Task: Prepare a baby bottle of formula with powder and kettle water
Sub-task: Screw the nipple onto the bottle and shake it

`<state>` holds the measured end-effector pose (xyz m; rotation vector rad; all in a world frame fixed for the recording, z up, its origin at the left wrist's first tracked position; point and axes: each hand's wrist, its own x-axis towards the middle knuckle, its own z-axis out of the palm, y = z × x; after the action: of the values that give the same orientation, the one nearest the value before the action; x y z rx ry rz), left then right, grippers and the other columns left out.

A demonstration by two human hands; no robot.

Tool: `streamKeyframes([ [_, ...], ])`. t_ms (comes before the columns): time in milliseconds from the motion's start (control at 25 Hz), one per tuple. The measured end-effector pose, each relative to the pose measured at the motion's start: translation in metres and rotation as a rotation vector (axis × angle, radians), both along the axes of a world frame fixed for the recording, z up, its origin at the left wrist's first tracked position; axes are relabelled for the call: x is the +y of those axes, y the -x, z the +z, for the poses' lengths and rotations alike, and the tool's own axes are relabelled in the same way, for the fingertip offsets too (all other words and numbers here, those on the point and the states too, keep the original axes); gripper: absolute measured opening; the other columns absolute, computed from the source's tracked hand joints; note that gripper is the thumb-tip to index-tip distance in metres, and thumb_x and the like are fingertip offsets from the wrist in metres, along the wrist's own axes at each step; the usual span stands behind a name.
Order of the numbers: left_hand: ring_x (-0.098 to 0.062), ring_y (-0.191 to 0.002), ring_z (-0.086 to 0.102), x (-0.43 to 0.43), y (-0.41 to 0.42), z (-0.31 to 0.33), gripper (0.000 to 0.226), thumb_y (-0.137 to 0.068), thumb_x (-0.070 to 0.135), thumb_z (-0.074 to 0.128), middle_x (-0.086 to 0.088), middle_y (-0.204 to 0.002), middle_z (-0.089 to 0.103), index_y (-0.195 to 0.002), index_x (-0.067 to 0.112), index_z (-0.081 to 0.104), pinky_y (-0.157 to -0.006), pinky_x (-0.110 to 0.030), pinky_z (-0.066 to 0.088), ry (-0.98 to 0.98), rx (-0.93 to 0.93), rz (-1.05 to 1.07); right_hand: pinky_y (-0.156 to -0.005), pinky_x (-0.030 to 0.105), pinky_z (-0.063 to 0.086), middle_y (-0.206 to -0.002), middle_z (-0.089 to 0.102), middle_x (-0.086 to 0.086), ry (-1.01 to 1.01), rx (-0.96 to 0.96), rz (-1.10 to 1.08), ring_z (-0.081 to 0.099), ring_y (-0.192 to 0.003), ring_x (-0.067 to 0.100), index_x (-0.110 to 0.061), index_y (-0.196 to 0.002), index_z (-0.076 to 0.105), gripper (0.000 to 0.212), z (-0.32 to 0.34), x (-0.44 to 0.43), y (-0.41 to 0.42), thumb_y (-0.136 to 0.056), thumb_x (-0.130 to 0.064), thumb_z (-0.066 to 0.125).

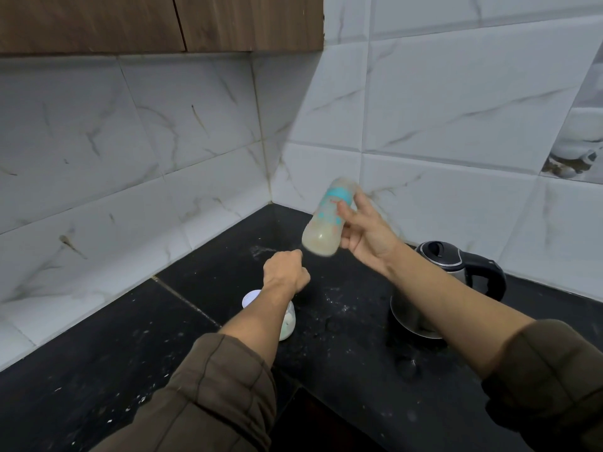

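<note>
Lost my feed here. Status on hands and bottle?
Right hand holds the bottle, tilted, blurred, milky liquid inside. Left hand fisted, contents unclear. Kettle under right forearm.

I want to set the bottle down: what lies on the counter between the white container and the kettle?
Head view: no object lies between the white container and kettle, only black counter flecked with spilled powder and droplets.

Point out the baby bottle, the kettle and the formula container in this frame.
baby bottle [328,220]: head view, on its blurred, tilted body, beside the right hand's fingers.
kettle [439,256]: head view, on its black lid.
formula container [252,297]: head view, on its white rim, left of the forearm covering it.
</note>
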<state>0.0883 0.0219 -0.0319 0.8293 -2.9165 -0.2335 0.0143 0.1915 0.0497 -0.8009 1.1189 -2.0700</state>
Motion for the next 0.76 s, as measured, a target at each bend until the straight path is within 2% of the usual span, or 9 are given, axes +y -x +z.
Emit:
streamKeyframes([
  [80,-0.029,-0.102,0.067,0.004,-0.001,0.005,0.021,-0.094,0.016,0.056,-0.007,-0.107,0.07,-0.113,0.015,0.065,-0.09,-0.04,0.057,-0.012,-0.006,0.015,-0.089,0.054,0.061,-0.132,0.064,0.018,-0.05,0.122,0.155,0.066,-0.119,0.039,-0.032,-0.156,0.038,0.068,-0.001,0.002,-0.002,-0.097,-0.012,0.066],
  [200,-0.028,-0.104,0.067,0.001,0.001,0.007,0.032,-0.093,0.019,0.056,-0.006,-0.111,0.071,-0.123,0.015,0.066,-0.089,-0.04,0.057,0.004,0.009,-0.004,-0.08,0.045,0.063,-0.131,0.065,0.013,0.025,0.009,-0.031,0.071,-0.11,0.033,-0.029,-0.157,0.038,0.074,0.008,-0.001,-0.002,-0.092,-0.02,0.074],
  [320,-0.029,-0.107,0.067,0.001,-0.001,0.01,0.039,-0.091,0.019,0.056,-0.007,-0.115,0.072,-0.129,0.018,0.065,-0.089,-0.041,0.056,0.009,0.005,-0.002,-0.08,0.043,0.063,-0.13,0.063,0.011,0.083,-0.087,-0.149,0.073,-0.106,0.029,-0.027,-0.156,0.038,0.079,0.009,-0.004,-0.001,-0.087,-0.026,0.078],
  [480,-0.025,-0.098,0.068,0.003,-0.003,0.013,0.017,-0.096,0.019,0.06,-0.006,-0.105,0.07,-0.113,0.017,0.063,-0.09,-0.04,0.059,-0.02,-0.009,0.011,-0.091,0.056,0.06,-0.134,0.062,0.021,-0.073,0.136,0.127,0.067,-0.119,0.039,-0.033,-0.158,0.035,0.073,-0.002,0.002,-0.003,-0.096,-0.013,0.068],
  [520,-0.026,-0.099,0.068,0.003,-0.004,0.015,0.017,-0.097,0.019,0.06,-0.006,-0.106,0.07,-0.113,0.017,0.063,-0.09,-0.04,0.059,-0.023,0.001,0.017,-0.091,0.056,0.06,-0.133,0.063,0.021,-0.067,0.144,0.131,0.067,-0.119,0.039,-0.033,-0.158,0.035,0.074,-0.002,0.002,-0.003,-0.095,-0.013,0.068],
  [680,-0.03,-0.108,0.066,0.0,-0.001,0.013,0.038,-0.092,0.019,0.056,-0.007,-0.116,0.072,-0.129,0.017,0.065,-0.089,-0.041,0.056,0.016,0.01,0.001,-0.08,0.044,0.063,-0.126,0.066,0.01,0.089,-0.083,-0.143,0.073,-0.105,0.029,-0.026,-0.155,0.039,0.076,0.009,-0.001,0.001,-0.088,-0.022,0.075],
  [760,-0.029,-0.107,0.067,0.0,-0.001,0.013,0.037,-0.092,0.02,0.056,-0.007,-0.115,0.072,-0.128,0.017,0.065,-0.089,-0.041,0.056,0.022,0.003,0.001,-0.08,0.044,0.063,-0.123,0.067,0.009,0.071,-0.083,-0.124,0.074,-0.105,0.029,-0.027,-0.155,0.038,0.075,0.007,0.0,0.001,-0.089,-0.021,0.073],
])
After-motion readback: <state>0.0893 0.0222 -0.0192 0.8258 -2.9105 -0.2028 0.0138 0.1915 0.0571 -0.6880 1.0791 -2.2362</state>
